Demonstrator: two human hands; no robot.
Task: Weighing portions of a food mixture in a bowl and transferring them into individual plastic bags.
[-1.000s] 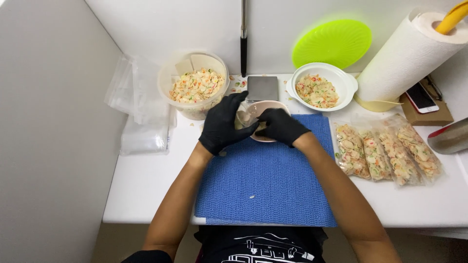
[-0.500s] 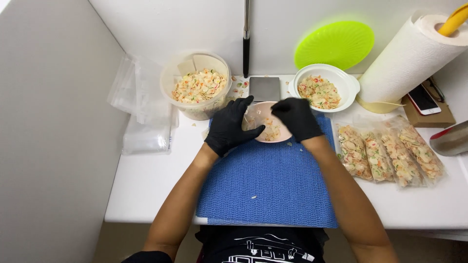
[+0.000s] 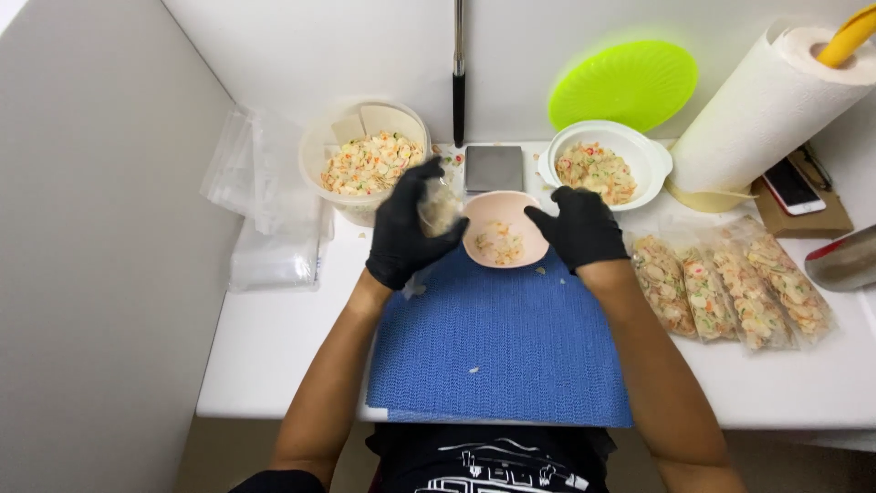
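Left hand grips bag — beside pink bowl (right hand steadying)

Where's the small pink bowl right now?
In the head view the small pink bowl sits at the far edge of the blue mat, between the gloved left hand and right hand, just in front of the grey scale.

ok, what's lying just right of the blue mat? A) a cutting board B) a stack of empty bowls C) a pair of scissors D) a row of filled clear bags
D: a row of filled clear bags of pasta mix lies on the white table, just past the right edge of the blue mat.
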